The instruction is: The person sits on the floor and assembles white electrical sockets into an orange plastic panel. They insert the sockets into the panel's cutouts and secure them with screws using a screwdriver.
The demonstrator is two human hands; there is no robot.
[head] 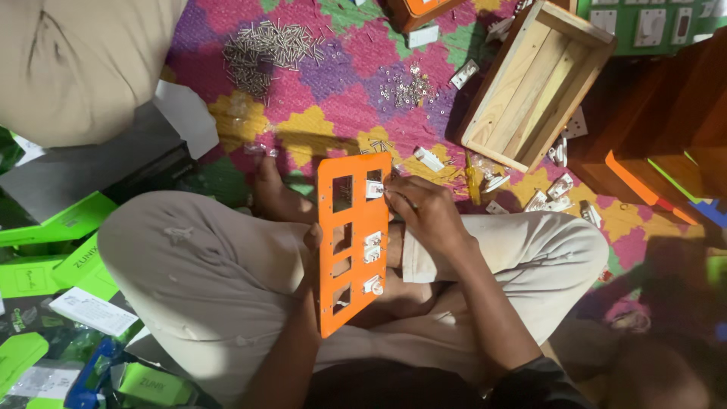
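The left hand (312,244) is gripping the orange panel (352,241) while the right hand (424,210) is pinching a small white switch (374,189), which might slip if the panel tilts.

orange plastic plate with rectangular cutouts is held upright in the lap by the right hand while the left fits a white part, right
Not quite: the hands are swapped. The head view shows the left hand gripping the orange plastic plate with rectangular cutouts, while the right hand works at a small white part.

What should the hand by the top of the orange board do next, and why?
Probably press the small white part the rest of the way into its cutout. The right hand pinches it at the upper window of the orange plate, which the left hand steadies, and similar parts already sit lower down.
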